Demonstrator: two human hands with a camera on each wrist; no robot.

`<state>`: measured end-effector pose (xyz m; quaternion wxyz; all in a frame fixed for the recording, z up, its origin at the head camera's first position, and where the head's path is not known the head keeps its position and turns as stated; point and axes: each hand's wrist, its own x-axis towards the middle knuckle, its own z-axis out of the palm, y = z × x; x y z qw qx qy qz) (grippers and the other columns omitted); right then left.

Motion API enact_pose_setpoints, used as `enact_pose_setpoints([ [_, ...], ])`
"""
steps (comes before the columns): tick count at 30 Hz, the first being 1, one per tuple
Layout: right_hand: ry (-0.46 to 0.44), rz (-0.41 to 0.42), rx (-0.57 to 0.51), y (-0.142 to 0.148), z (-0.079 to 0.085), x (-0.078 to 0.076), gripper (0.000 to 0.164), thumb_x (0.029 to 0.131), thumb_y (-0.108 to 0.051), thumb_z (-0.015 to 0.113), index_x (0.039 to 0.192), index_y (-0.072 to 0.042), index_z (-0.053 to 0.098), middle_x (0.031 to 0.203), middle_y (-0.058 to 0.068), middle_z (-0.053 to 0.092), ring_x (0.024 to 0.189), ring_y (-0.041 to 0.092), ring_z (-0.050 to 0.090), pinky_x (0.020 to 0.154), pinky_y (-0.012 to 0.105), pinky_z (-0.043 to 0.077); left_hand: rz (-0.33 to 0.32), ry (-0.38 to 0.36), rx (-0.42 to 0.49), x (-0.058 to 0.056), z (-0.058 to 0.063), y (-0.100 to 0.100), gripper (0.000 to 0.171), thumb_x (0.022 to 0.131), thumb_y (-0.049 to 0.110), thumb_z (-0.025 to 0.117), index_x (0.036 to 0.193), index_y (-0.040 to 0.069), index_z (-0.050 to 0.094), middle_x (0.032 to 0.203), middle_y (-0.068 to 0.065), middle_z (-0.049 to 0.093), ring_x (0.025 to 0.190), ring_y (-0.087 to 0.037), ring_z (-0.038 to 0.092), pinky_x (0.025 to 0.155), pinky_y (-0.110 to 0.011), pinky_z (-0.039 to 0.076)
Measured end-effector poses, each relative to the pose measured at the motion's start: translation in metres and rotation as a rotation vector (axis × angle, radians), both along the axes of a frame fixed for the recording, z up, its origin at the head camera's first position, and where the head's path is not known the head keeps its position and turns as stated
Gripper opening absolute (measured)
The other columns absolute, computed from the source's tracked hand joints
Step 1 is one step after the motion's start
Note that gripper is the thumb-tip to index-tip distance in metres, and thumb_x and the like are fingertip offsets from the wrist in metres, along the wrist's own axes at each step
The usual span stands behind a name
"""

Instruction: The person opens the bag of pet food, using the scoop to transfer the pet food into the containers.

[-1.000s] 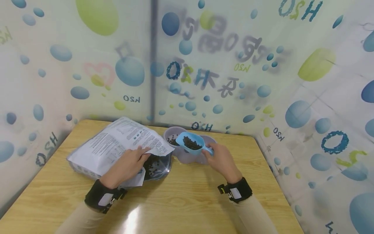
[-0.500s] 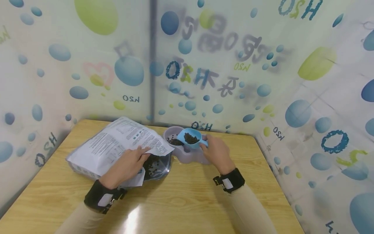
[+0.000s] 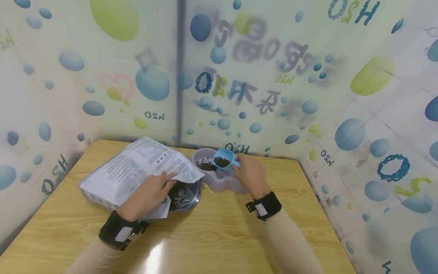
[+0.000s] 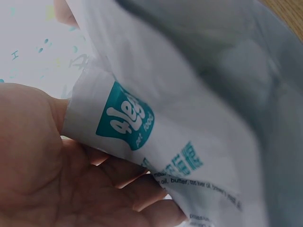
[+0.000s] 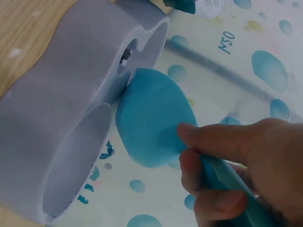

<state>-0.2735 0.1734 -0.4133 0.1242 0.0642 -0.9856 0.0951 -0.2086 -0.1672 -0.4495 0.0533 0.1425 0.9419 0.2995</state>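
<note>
My left hand (image 3: 150, 192) grips the torn edge of a white pet food bag (image 3: 137, 163), which lies on its side at the left. Dark kibble (image 3: 178, 194) shows in the bag's mouth. In the left wrist view, the fingers (image 4: 118, 189) lie against the bag's printed flap. With my right hand (image 3: 251, 175) I hold a light blue scoop (image 5: 154, 118) by its handle, kibble inside it. The scoop is tilted over the left bowl of a lavender double pet bowl (image 3: 222, 185), where dark kibble (image 3: 206, 166) lies at the bottom. In the right wrist view, the other bowl compartment (image 5: 78, 161) holds no kibble.
The wooden table (image 3: 212, 239) carries the bag and bowl near its back edge. Patterned curtain-like walls (image 3: 239, 76) rise close behind the bowl and along both sides.
My right hand has moved slightly left, bringing the scoop lower and tilting it over the left bowl. More kibble shows in that bowl. My left hand and the bag have stayed put.
</note>
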Motion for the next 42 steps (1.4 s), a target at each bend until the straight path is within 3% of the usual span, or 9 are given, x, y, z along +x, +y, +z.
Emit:
enact_pose_setpoints([
  [7,0.033,-0.03,0.033,-0.005,0.001,-0.005,0.021,0.106,-0.027,0.087,0.124,-0.017,0.088,0.105,0.006,0.089,0.079,0.022,0.077,0.055,0.037,0.053,-0.006,0.016,0.0,0.0,0.0,0.001,0.053,0.126,0.032,0.044,0.168,0.004,0.061,0.175,-0.041,0.045,0.155,-0.054,0.061,0.115,-0.066,0.057],
  [22,0.062,-0.019,0.029,-0.011,0.008,-0.008,0.021,0.103,-0.026,0.091,0.123,-0.019,0.089,0.108,0.007,0.09,0.072,0.02,0.072,0.049,0.033,0.045,-0.009,0.025,0.009,0.001,0.001,0.001,0.052,0.126,0.031,0.045,0.167,0.003,0.062,0.175,-0.04,0.046,0.161,-0.057,0.054,0.12,-0.07,0.055],
  [30,0.067,-0.009,0.057,-0.012,0.013,-0.007,0.019,0.104,-0.026,0.09,0.122,-0.019,0.09,0.09,0.006,0.085,0.063,0.017,0.063,0.046,0.029,0.036,-0.007,0.027,0.001,-0.001,0.0,0.0,0.052,0.126,0.031,0.045,0.167,0.004,0.062,0.175,-0.04,0.045,0.157,-0.054,0.06,0.114,-0.066,0.058],
  [35,0.078,0.004,0.064,-0.012,0.013,-0.007,0.019,0.103,-0.027,0.091,0.121,-0.02,0.091,0.084,0.004,0.082,0.06,0.017,0.059,0.045,0.029,0.033,-0.003,0.028,-0.013,0.0,-0.001,0.0,0.053,0.126,0.032,0.045,0.168,0.004,0.062,0.175,-0.04,0.045,0.143,-0.048,0.069,0.106,-0.06,0.061],
  [38,0.095,0.01,0.074,-0.011,0.013,-0.008,0.019,0.102,-0.028,0.093,0.12,-0.021,0.091,0.085,0.004,0.083,0.06,0.017,0.058,0.045,0.029,0.033,-0.004,0.04,-0.001,0.0,-0.001,0.001,0.052,0.126,0.031,0.045,0.166,0.003,0.063,0.173,-0.041,0.047,0.147,-0.051,0.068,0.112,-0.065,0.06],
  [42,0.121,0.02,0.086,-0.012,0.013,-0.008,0.021,0.101,-0.03,0.095,0.12,-0.022,0.092,0.087,0.004,0.085,0.058,0.016,0.058,0.045,0.029,0.033,-0.005,0.061,0.019,0.001,-0.001,0.002,0.051,0.126,0.03,0.046,0.164,0.001,0.065,0.17,-0.042,0.05,0.159,-0.059,0.054,0.125,-0.073,0.051],
])
